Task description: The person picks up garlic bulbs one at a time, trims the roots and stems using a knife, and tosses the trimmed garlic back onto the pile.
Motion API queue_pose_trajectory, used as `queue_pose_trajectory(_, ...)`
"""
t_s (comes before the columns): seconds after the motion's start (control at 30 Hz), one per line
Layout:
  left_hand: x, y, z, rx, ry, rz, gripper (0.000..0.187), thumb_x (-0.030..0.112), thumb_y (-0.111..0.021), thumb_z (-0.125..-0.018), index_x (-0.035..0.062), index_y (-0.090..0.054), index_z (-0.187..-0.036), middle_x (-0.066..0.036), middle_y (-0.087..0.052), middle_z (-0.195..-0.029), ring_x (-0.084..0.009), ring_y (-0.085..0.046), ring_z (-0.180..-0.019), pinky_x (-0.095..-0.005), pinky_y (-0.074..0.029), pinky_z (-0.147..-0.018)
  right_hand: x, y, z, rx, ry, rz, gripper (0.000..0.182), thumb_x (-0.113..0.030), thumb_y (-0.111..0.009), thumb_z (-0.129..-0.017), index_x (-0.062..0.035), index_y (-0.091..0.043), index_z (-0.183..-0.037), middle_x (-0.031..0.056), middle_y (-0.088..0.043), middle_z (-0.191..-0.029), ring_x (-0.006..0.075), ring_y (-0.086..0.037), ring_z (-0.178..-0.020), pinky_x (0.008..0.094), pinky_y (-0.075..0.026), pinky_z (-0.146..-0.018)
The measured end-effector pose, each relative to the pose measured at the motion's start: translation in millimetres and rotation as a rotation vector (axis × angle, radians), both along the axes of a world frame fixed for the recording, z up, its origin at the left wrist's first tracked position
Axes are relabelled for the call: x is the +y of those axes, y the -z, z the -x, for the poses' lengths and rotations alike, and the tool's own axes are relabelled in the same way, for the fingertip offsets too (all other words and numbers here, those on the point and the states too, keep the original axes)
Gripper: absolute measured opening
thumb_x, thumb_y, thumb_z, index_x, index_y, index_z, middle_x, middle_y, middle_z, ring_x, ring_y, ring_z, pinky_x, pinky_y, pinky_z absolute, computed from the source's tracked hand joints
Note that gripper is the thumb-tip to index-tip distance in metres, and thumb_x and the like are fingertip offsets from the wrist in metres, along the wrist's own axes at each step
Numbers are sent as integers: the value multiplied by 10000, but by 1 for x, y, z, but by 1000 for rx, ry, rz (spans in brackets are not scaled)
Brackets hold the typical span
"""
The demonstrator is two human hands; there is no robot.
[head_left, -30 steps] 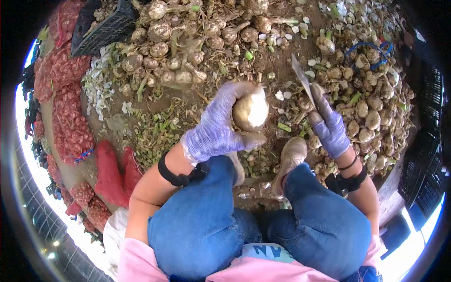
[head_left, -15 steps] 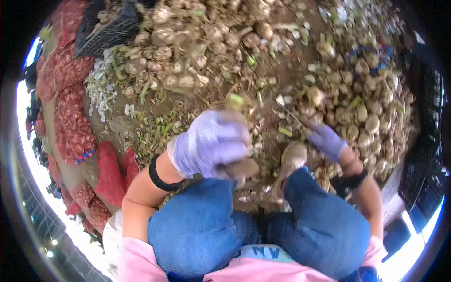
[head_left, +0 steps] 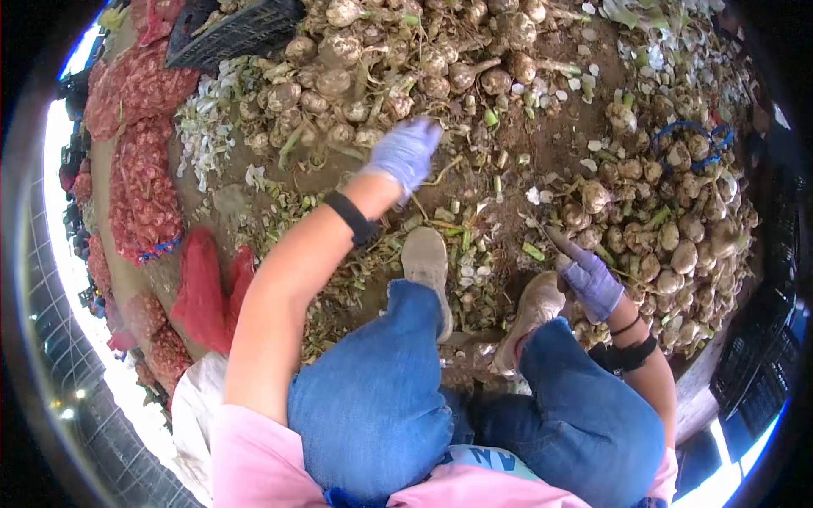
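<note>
My left hand (head_left: pixel 405 157), in a pale purple glove, stretches forward to the near edge of a heap of garlic bulbs with long dry stalks (head_left: pixel 334 82). Its back faces me, and its fingertips are blurred and partly hidden at the bulbs. My right hand (head_left: pixel 591 281), gloved too, is closed around the handle of a knife (head_left: pixel 559 242), whose thin blade points forward and left. Just beyond that hand lies a second heap of garlic bulbs (head_left: pixel 669 233), mostly with short-cut stalks.
Cut stalks and peelings (head_left: pixel 474 267) litter the ground around my shoes (head_left: pixel 426 258). Filled red mesh sacks (head_left: pixel 144 190) and a loose red sack (head_left: pixel 203 288) lie at left. A black crate (head_left: pixel 237 35) stands at upper left; more dark crates (head_left: pixel 754 356) are at right. Blue cord (head_left: pixel 716 144) lies on the right heap.
My left hand has moved forward from above my knees to the far heap. My right hand keeps the knife, slightly lower in view. The view has shifted a little.
</note>
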State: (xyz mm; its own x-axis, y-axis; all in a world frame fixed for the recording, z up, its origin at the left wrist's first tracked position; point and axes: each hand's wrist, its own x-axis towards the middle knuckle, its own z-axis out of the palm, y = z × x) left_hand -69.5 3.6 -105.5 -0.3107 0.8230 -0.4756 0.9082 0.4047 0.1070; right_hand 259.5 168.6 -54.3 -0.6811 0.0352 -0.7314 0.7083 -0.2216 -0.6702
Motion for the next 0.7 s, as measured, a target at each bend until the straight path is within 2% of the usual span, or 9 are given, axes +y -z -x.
queue_pose_trajectory(0.03,-12,27,12,-31,-154,118,617,-15,-615,-781,74,-435,-1364,-196,-403,-1424,-376,-562,-1152,-433,-505,-950,0,2,1,19,-42,-36,641,-468,-522,-959,-178,-329,-1496,-22,-498,-699,77,-478,-578,248,-432,-524)
queue_pose_trajectory(0.1,-28,36,27,41,-184,268,733,-1,-699,-727,71,-391,-1388,-221,-397,-1413,-386,-570,-1132,-407,-517,-931,3,2,5,36,-78,-62,641,-465,-521,-960,-179,-324,-1498,-16,-518,-712,84,-494,-586,260,-452,-540)
queue_pose_trajectory(0.23,-41,36,18,16,-258,-122,849,12,-779,-683,35,-338,-1408,-214,-463,-1355,-339,-594,-1093,-377,-524,-913,5,-11,16,82,-122,-189,627,-445,-519,-961,-173,-330,-1494,6,-552,-742,95,-520,-601,280,-481,-579)
queue_pose_trajectory(0.27,-41,26,9,-423,-551,-278,856,17,-792,-676,29,-342,-1404,-197,-483,-1336,-319,-596,-1086,-371,-518,-922,5,-16,21,115,-146,-270,625,-439,-520,-961,-170,-332,-1492,14,-558,-747,97,-526,-603,285,-487,-588)
queue_pose_trajectory(0.33,-30,-10,-15,-1327,-1118,-566,870,26,-818,-661,17,-349,-1394,-161,-523,-1300,-279,-599,-1073,-357,-506,-940,3,-20,28,338,-181,-495,598,-391,-524,-952,-154,-356,-1475,119,-610,-756,208,-599,-588,317,-499,-597)
queue_pose_trajectory(0.43,-16,-76,-41,-1336,-1083,-447,814,83,-839,-695,55,-396,-1376,-91,-623,-1049,-177,-621,-955,-288,-543,-812,-1,-34,40,547,-328,-796,566,-356,-546,-934,-163,-398,-1444,199,-634,-803,354,-629,-643,381,-510,-610)
queue_pose_trajectory(0.53,-12,-75,-52,-1341,-606,-657,899,166,-894,-633,59,-392,-1371,-74,-629,-1035,-183,-627,-940,-296,-544,-819,-3,-55,56,690,-419,-899,585,-364,-580,-899,-196,-415,-1435,151,-595,-733,329,-612,-606,401,-491,-568)
queue_pose_trajectory(0.63,-10,-80,-57,-1515,-489,-681,686,195,-826,-720,43,-472,-1288,-94,-633,-1055,-188,-631,-987,-316,-536,-881,-5,-77,73,757,-503,-970,608,-367,-602,-866,-225,-426,-1429,110,-545,-663,298,-587,-556,405,-469,-512)
queue_pose_trajectory(0.7,-2,-88,-63,-1564,-646,-580,619,165,-812,-725,37,-507,-1249,-89,-625,-1090,-177,-618,-1014,-315,-523,-912,-4,-80,78,769,-557,-953,603,-366,-592,-867,-235,-422,-1431,99,-538,-649,285,-579,-525,404,-459,-482)
